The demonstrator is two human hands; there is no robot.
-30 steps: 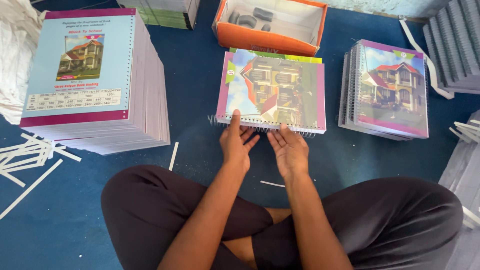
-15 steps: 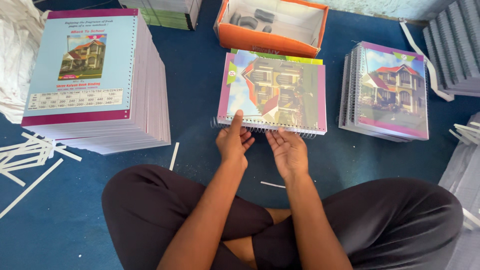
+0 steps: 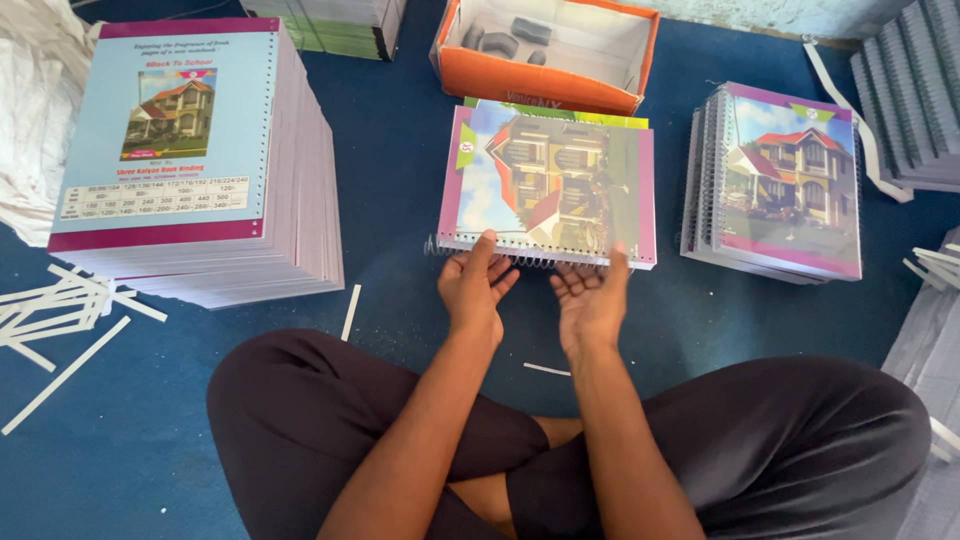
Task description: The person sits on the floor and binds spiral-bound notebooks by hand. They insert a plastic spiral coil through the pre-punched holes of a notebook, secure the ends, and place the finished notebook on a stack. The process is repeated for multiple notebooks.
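A notebook [image 3: 548,185] with a colourful house picture on its cover lies on the blue floor in front of me, its wire spiral binding [image 3: 520,255] along the near edge. My left hand [image 3: 476,288] has its thumb on the cover's near edge and its fingers at the spiral. My right hand [image 3: 592,298] is palm up under the same edge, thumb tip on the cover. Both hands grip the notebook's bound edge. My crossed legs in dark trousers fill the bottom.
A tall stack of unbound covers and pages [image 3: 190,160] stands at left. A pile of spiral-bound notebooks [image 3: 785,180] sits at right. An orange box [image 3: 545,45] lies behind. White paper strips [image 3: 60,320] litter the floor at left. More grey stacks [image 3: 915,90] stand at the far right.
My right hand has turned palm up and moved right along the spiral edge. The left hand stays at the edge with its thumb on the cover. The notebook has barely shifted.
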